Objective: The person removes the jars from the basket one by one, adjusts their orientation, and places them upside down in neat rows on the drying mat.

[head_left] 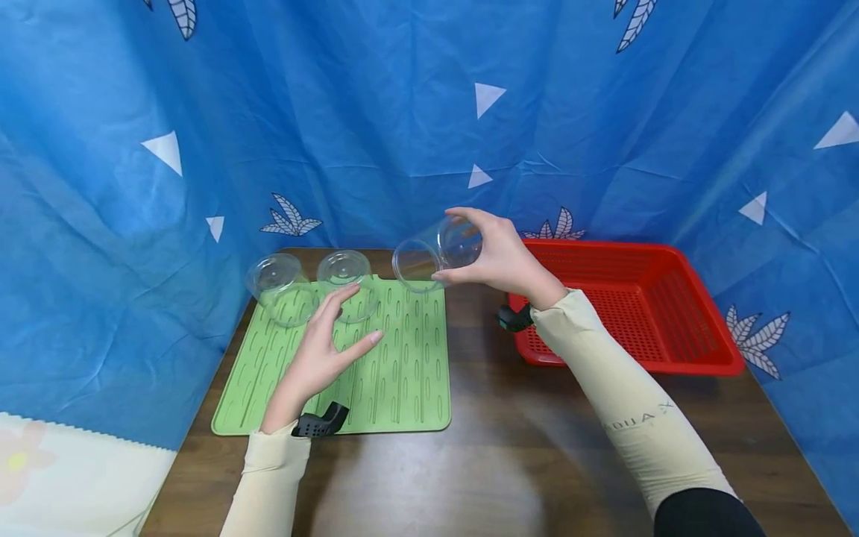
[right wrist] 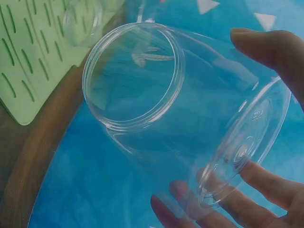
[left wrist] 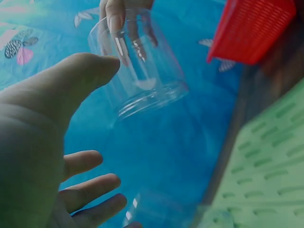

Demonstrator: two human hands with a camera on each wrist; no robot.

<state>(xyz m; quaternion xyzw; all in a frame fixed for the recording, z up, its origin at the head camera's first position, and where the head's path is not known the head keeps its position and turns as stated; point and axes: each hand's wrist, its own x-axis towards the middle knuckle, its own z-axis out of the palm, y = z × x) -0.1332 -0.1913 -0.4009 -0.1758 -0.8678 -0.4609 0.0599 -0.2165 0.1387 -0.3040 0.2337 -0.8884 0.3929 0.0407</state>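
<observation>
My right hand [head_left: 493, 250] grips a clear plastic jar [right wrist: 147, 128] around its base end, thumb on one side and fingers on the other. The jar is tilted sideways in the air, its round open mouth turned left, over the far right corner of a green drying mat [head_left: 403, 373]. My left hand [head_left: 322, 354] hovers above the mat with thumb and fingers spread, holding nothing. Beyond it, two more clear jars stand upside down at the mat's far edge, a left jar [head_left: 277, 280] and a right jar [head_left: 344, 265] partly covered by the left fingers.
A red slotted plastic basket [head_left: 698, 321] stands on the wooden table [head_left: 470, 462] to the right, behind my right forearm. Blue patterned curtain [head_left: 376, 134] hangs close around the table's back and sides. A pale cloth [head_left: 74, 477] lies at the lower left.
</observation>
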